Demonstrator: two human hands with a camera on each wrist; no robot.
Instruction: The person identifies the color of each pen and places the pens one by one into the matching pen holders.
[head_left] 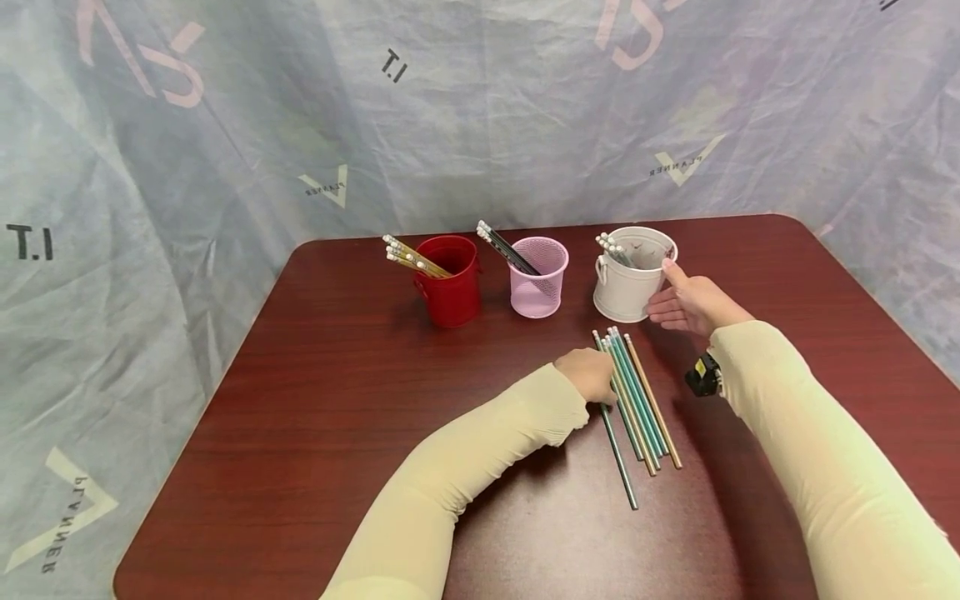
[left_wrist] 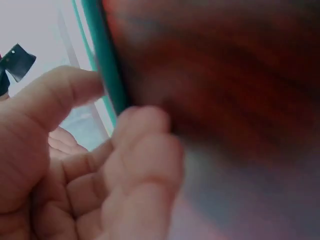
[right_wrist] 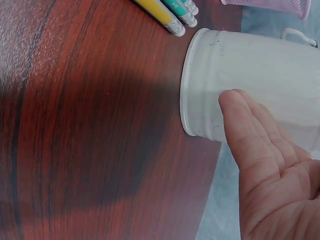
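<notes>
My left hand (head_left: 588, 375) pinches a green pencil (head_left: 621, 471) between thumb and fingers; the left wrist view shows the pencil's teal shaft (left_wrist: 102, 55) at the thumb tip. Just right of it, several green pencils (head_left: 640, 386) and gold pencils (head_left: 656, 406) lie side by side, eraser ends away from me. Behind them stands a white bucket (head_left: 626, 293) with several pale pencils (head_left: 617, 252) leaning to its left side. My right hand (head_left: 693, 304) is at the bucket's right side, fingers straight along the wall (right_wrist: 260, 75) and thumb up at the rim.
Left of the white bucket stand a pink mesh cup (head_left: 536, 302) with black pencils (head_left: 510, 250) and a red bucket (head_left: 453, 302) with yellow pencils (head_left: 412, 257). All rest near the back edge of the dark red wooden table (head_left: 337, 375). A printed grey cloth (head_left: 450, 108) hangs behind.
</notes>
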